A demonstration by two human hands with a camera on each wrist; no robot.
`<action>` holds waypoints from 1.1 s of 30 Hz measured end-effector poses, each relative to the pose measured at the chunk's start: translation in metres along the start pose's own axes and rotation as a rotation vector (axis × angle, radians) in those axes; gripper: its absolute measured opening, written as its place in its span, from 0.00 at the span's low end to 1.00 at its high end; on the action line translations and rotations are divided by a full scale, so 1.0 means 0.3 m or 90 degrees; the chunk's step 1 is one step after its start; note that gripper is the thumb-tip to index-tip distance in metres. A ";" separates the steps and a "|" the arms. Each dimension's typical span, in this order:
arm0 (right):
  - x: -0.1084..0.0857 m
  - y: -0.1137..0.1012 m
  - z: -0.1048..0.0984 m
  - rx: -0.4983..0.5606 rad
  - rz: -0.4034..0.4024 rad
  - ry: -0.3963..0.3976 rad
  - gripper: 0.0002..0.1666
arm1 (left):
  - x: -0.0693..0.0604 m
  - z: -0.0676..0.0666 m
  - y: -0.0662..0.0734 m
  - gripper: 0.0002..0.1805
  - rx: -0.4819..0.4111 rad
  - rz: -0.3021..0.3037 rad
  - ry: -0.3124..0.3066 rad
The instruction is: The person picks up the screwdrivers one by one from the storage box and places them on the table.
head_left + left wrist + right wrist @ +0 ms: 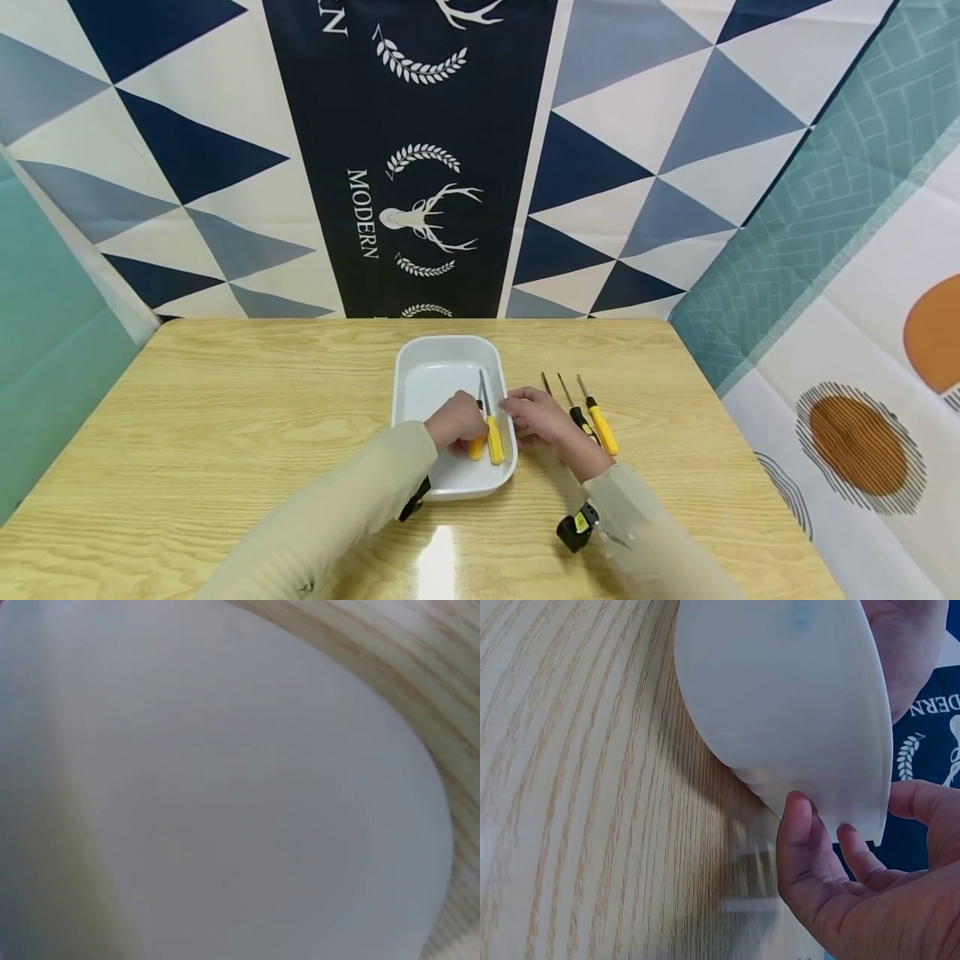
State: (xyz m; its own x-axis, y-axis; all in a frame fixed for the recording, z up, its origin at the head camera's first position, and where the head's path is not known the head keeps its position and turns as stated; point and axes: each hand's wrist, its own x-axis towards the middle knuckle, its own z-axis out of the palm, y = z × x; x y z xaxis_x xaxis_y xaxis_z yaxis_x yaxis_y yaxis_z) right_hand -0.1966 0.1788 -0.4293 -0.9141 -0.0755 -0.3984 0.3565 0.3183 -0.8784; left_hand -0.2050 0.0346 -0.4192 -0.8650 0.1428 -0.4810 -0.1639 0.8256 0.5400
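Note:
A white tray [411, 375] stands on the table, its outer wall [262, 787] filling the left wrist view. Inside it, my left hand [457, 418] reaches down with fingers curled at a yellow-handled screwdriver [476, 449]; the hand covers part of that tool, and its fingertips are hidden. Beside it in the tray lies another yellow-handled screwdriver [494, 440], shaft pointing away from me. My right hand [542, 418] pinches the tray's right wall, thumb at the rim and fingers [795, 832] outside. The left hand [911, 652] also shows past the rim in the right wrist view.
Right of the tray lie a screwdriver with a yellow handle [603, 427], one with a black and yellow handle [579, 419], and a third shaft [546, 382] partly behind my right hand. The wooden table [247, 400] ends at a patterned backdrop [420, 283].

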 end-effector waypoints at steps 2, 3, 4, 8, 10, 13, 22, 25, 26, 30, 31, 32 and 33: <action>0.001 0.000 0.000 0.005 -0.002 -0.003 0.25 | 0.003 0.003 -0.003 0.08 -0.010 0.000 0.000; 0.002 0.000 0.000 0.006 -0.003 -0.006 0.26 | 0.006 0.004 -0.005 0.06 -0.012 0.001 0.000; 0.002 0.001 0.000 0.006 -0.004 -0.009 0.26 | 0.008 0.004 -0.007 0.06 -0.013 0.003 -0.001; 0.003 0.004 0.000 0.005 -0.002 -0.012 0.27 | 0.011 0.001 -0.019 0.06 -0.019 0.006 -0.007; 0.002 0.004 0.000 0.003 0.001 -0.012 0.27 | 0.010 -0.003 -0.025 0.06 -0.022 0.008 -0.013; 0.000 0.003 0.000 0.000 0.010 -0.006 0.26 | 0.004 -0.014 -0.031 0.06 -0.044 0.013 -0.025; 0.003 -0.001 0.001 -0.002 0.019 0.005 0.26 | -0.009 -0.057 -0.043 0.10 -0.122 0.023 -0.039; 0.003 0.000 0.002 0.002 0.014 0.004 0.26 | -0.013 -0.077 -0.051 0.09 -0.179 0.019 -0.044; 0.004 0.000 0.003 0.003 0.013 0.004 0.26 | -0.016 -0.085 -0.054 0.08 -0.206 0.018 -0.046; 0.005 0.000 0.004 0.003 0.010 0.005 0.25 | -0.028 -0.121 -0.066 0.08 -0.294 0.031 -0.046; 0.005 -0.001 0.004 0.003 0.010 0.005 0.25 | -0.032 -0.130 -0.068 0.09 -0.308 0.036 -0.045; 0.006 -0.001 0.004 0.003 0.011 0.005 0.25 | -0.035 -0.138 -0.070 0.10 -0.319 0.041 -0.045; 0.006 -0.001 0.004 0.004 0.010 0.005 0.25 | -0.040 -0.146 -0.071 0.12 -0.330 0.046 -0.045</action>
State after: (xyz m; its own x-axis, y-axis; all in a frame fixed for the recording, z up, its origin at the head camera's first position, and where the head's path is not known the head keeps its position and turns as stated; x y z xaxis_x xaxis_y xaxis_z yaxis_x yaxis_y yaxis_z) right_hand -0.1981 0.1775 -0.4302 -0.9098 -0.0637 -0.4102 0.3718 0.3141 -0.8735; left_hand -0.2120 -0.0088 -0.3947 -0.8513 0.2409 -0.4661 -0.3336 0.4371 0.8352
